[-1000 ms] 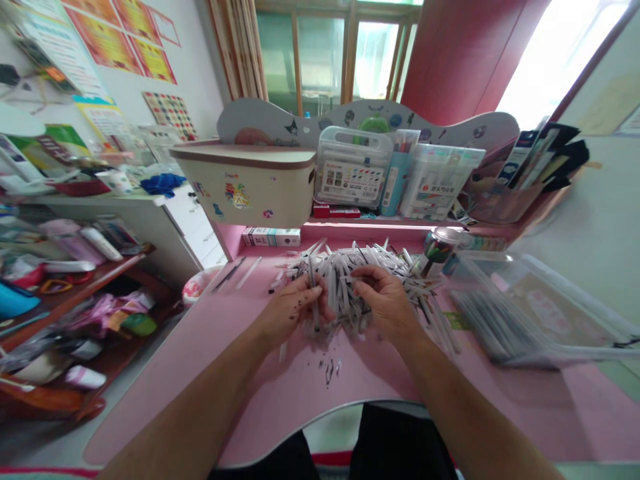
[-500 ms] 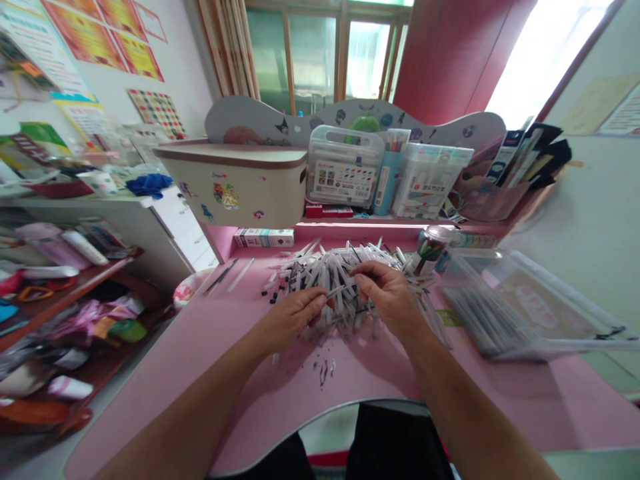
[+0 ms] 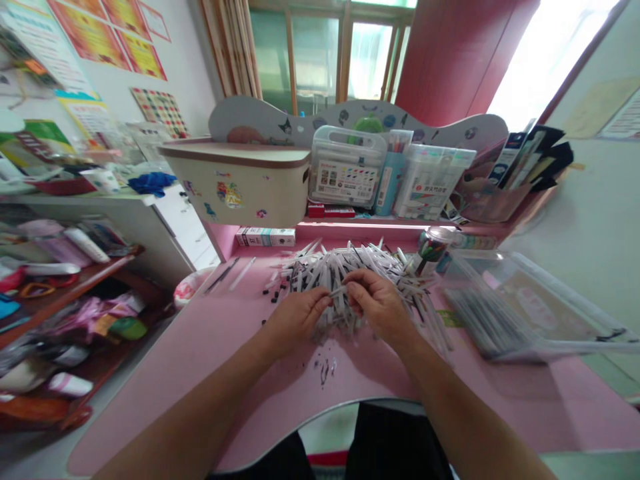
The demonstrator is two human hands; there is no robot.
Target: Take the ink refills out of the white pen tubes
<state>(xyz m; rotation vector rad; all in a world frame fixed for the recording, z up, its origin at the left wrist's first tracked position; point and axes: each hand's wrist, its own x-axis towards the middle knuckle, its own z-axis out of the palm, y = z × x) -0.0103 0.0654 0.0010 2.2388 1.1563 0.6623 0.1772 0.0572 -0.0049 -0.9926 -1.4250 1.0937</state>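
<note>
My left hand (image 3: 300, 313) is closed in a pinch on one end of a slim, pale pen (image 3: 337, 291) over the middle of the desk. From the other side, the thumb and fingers of my right hand (image 3: 375, 297) close around the pen's far end; any small part between those fingertips is hidden. Behind and beneath both hands spreads a heap of translucent white pen barrels (image 3: 320, 270) with dark parts among them. Several small black caps (image 3: 273, 293) lie at the heap's left edge.
Right of the heap stands a clear plastic box (image 3: 500, 357) holding a stack of pens. A jar (image 3: 434, 247) of pens is behind it. Two thin pens (image 3: 223, 275) lie at the left. Dark smudges (image 3: 325, 370) mark the pink desk (image 3: 210, 373). A lidded bin (image 3: 250, 187) sits on the shelf.
My right hand has moved left and slightly down, bringing its fingertips onto the pen beside my left hand. My left hand has hardly moved and keeps its pinch.
</note>
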